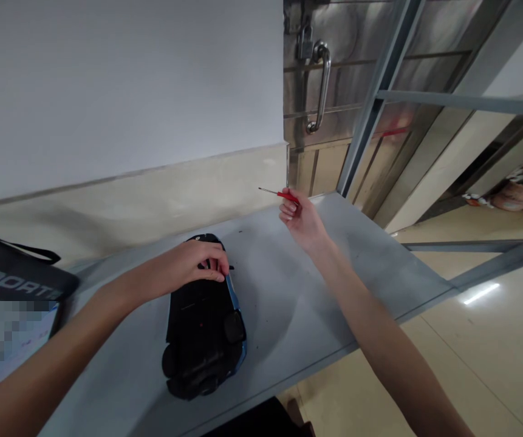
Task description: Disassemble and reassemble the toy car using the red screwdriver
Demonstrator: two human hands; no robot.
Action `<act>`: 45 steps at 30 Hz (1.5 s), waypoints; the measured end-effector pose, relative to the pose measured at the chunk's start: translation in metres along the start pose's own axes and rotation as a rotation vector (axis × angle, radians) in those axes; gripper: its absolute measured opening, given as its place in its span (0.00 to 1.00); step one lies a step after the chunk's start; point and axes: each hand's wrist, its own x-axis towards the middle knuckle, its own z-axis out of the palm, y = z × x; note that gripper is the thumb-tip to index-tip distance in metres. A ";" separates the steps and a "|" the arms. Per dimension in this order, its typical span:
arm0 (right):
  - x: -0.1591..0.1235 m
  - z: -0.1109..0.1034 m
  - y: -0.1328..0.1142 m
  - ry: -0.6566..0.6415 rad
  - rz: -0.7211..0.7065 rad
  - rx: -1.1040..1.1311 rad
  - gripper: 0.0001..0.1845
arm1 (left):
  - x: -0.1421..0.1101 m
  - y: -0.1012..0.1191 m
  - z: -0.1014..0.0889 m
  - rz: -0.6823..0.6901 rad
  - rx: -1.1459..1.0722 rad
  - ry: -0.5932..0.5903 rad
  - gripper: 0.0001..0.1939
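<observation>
Toy car (201,331) lies underside-up on a table (297,303), its far end partly covered by the left hand (206,258), fingers bunched; pinching what, I cannot tell. Right of the car, the right hand (300,217) grips a red screwdriver (285,195); left, a SPORT case (13,284); behind, a wall (129,91).

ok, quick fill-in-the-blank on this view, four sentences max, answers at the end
1. The hand at the far end of the toy car is the person's ____ one.
2. The car lies on the table with its wheels facing ____.
3. The right hand holds a screwdriver whose handle is ____.
4. The body colour showing along the car's edges is ____.

Missing words: left; up; red; blue.
</observation>
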 end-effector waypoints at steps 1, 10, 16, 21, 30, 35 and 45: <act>0.000 0.000 0.000 0.000 -0.001 -0.001 0.09 | 0.000 0.000 0.000 0.001 0.001 0.002 0.10; -0.002 0.001 0.000 0.001 0.002 -0.025 0.09 | -0.001 0.009 0.002 -0.018 0.051 0.020 0.12; -0.002 0.002 0.002 0.011 -0.002 -0.067 0.10 | 0.001 0.007 0.004 0.009 0.064 0.032 0.11; -0.003 0.001 0.007 -0.002 -0.009 -0.107 0.09 | -0.003 0.004 0.006 -0.010 -0.013 0.062 0.12; -0.014 0.012 0.016 -0.033 -0.024 -0.201 0.10 | -0.047 -0.032 0.028 -0.080 -0.066 0.742 0.14; -0.035 0.032 0.024 -0.062 -0.156 -0.376 0.14 | -0.056 -0.064 0.062 -0.121 -0.270 0.967 0.14; -0.059 0.075 0.037 -0.267 -0.344 -0.823 0.11 | -0.056 -0.066 0.102 -0.110 -0.622 0.947 0.21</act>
